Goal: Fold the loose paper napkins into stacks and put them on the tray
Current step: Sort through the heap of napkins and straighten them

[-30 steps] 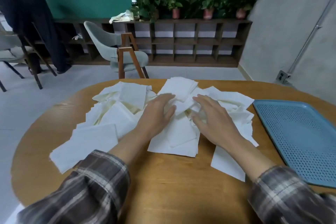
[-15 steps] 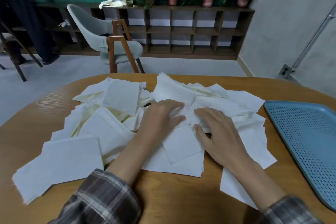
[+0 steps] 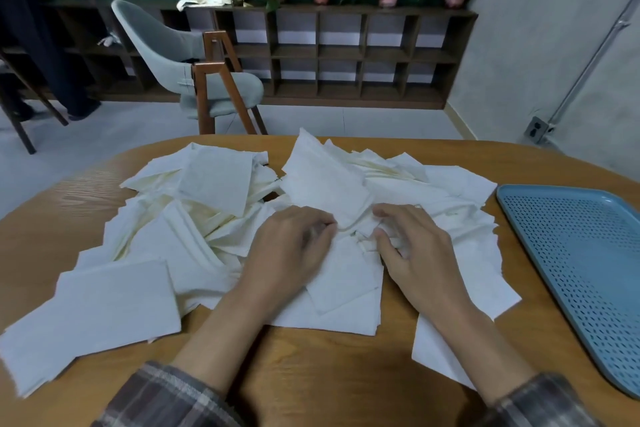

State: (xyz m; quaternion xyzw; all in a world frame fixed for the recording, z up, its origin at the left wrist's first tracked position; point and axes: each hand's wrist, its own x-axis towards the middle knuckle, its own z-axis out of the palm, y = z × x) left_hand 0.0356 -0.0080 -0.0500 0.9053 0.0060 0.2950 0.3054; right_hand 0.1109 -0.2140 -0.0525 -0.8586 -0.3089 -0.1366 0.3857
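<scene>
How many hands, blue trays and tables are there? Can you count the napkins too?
Hands: 2 (left hand, right hand)
Blue tray: 1
Table: 1
Napkins: a jumbled, overlapping pile, too many to count
Total, without the napkins: 4
</scene>
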